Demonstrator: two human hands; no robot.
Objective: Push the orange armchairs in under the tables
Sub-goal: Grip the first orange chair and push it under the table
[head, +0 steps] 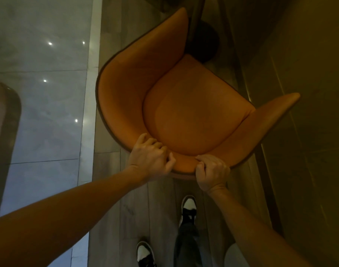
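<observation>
Armchair: orange armchair [184, 112] on grey floor planks, seen from above, open front toward the dark counter base [205, 43].
Backrest: curved top rim nearest the person.
Left hand [151, 155]: fingers curled over the backrest rim, gripping it.
Right hand [211, 172]: fist clamped on the rim just beside the left.
Shoes [187, 209]: black-and-white, behind the chair.
Floor [39, 112]: glossy pale tiles at left.

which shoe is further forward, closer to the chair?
The right shoe, stepped ahead just below the right hand gripping the armchair backrest. The left shoe trails at the bottom edge of the frame.
</observation>
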